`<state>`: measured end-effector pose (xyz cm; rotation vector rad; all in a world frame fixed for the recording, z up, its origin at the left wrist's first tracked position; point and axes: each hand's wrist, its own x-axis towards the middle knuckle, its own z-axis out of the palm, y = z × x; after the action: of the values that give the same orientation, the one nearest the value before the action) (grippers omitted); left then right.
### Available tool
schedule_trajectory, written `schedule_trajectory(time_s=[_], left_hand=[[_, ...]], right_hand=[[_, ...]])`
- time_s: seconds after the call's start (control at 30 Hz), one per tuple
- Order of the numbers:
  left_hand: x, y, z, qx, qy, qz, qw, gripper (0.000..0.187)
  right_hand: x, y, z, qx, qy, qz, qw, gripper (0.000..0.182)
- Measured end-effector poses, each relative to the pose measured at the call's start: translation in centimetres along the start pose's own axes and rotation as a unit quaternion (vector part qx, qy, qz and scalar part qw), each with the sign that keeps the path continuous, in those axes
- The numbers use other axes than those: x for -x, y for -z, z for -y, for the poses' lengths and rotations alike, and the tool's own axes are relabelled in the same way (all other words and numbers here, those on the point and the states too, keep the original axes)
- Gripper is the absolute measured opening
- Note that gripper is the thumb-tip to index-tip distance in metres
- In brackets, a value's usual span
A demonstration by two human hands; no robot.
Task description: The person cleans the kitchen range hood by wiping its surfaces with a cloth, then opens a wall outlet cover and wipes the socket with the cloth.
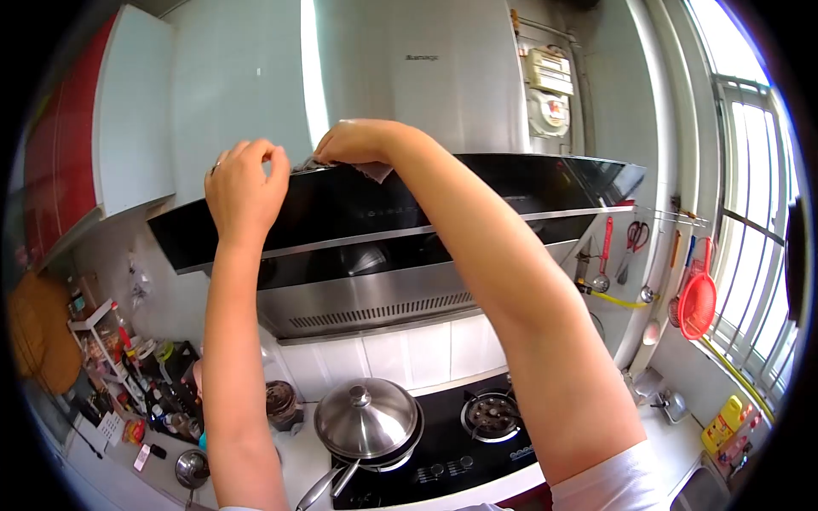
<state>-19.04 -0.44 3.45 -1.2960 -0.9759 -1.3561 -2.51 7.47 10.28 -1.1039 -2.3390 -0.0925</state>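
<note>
Both my arms reach up to the top edge of a black glass range hood (511, 183). My right hand (362, 142) is bent over that edge, its fingers closed on a greyish cloth (375, 172) that hangs a little over the dark panel. To its left, my left hand (244, 183) is raised with curled fingers, a ring on one of them. The left fingertips face away, so whatever they hold is hidden. Between the hands, a crumpled greyish bit (312, 163) shows along the hood's upper edge.
Below stands a lidded steel pan (362, 417) on the black gas stove (443, 443). A red-sided cabinet (64, 128) hangs at left above bottles and a rack (102, 336). Utensils and a red strainer (698, 302) hang at right, near a yellow bottle (722, 423) and a barred window.
</note>
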Motion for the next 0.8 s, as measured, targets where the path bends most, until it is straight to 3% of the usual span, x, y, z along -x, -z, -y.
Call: schedule_trajectory(time_s=[0.07,0.13,0.17,0.23,0.3,0.33,0.37,0.47,0.57,0.63,0.67,0.77,0.8], left_hand=[[-0.6,-0.8,-2.4,0.043,-0.025,-0.021,0.999,0.024],[-1.1,-0.9,-4.9,0.086,0.058,0.127,0.986,0.027],[-1.1,-1.3,-5.2,0.086,0.051,0.162,0.982,0.030],[-0.6,-2.6,-4.9,0.064,0.034,0.131,0.989,0.032],[-0.1,-3.1,-4.7,0.033,0.000,0.071,0.997,0.034],[0.0,-3.1,-4.8,0.037,-0.004,0.072,0.997,0.034],[0.1,-2.9,-4.9,0.031,-0.009,0.070,0.997,0.034],[0.2,-3.1,-4.8,0.014,-0.013,0.068,0.997,0.032],[0.5,-3.3,-4.8,-0.014,-0.037,0.061,0.997,0.032],[0.3,-3.7,-4.8,-0.004,-0.036,0.015,0.999,0.032],[0.3,-3.6,-4.8,-0.009,-0.032,0.037,0.999,0.032],[0.4,-3.6,-4.7,0.014,-0.043,0.021,0.999,0.032],[0.4,-3.7,-4.8,0.016,-0.045,0.023,0.999,0.032]], right_hand=[[-2.1,1.1,-5.5,0.042,0.088,-0.010,0.995,0.023],[0.6,3.9,-11.2,0.225,0.167,-0.001,0.960,0.019],[2.7,5.5,-14.3,0.368,0.290,-0.014,0.883,0.018],[7.9,8.4,-17.9,0.357,0.265,-0.033,0.895,0.025],[9.5,11.3,-25.5,0.386,-0.002,0.031,0.922,0.021],[13.0,13.2,-25.3,0.504,0.035,0.068,0.860,0.016],[15.2,14.5,-27.6,0.514,0.034,0.044,0.856,0.015],[18.5,16.2,-29.2,0.491,-0.129,0.058,0.859,0.012],[16.1,15.4,-32.8,0.337,-0.126,0.030,0.933,0.012],[15.1,14.5,-29.8,0.323,0.064,-0.017,0.944,0.015],[15.5,14.1,-27.6,0.384,0.259,-0.036,0.885,0.017],[16.0,14.7,-27.7,0.314,0.185,0.001,0.931,0.021],[16.2,15.1,-28.2,0.329,-0.048,0.017,0.943,0.020]])
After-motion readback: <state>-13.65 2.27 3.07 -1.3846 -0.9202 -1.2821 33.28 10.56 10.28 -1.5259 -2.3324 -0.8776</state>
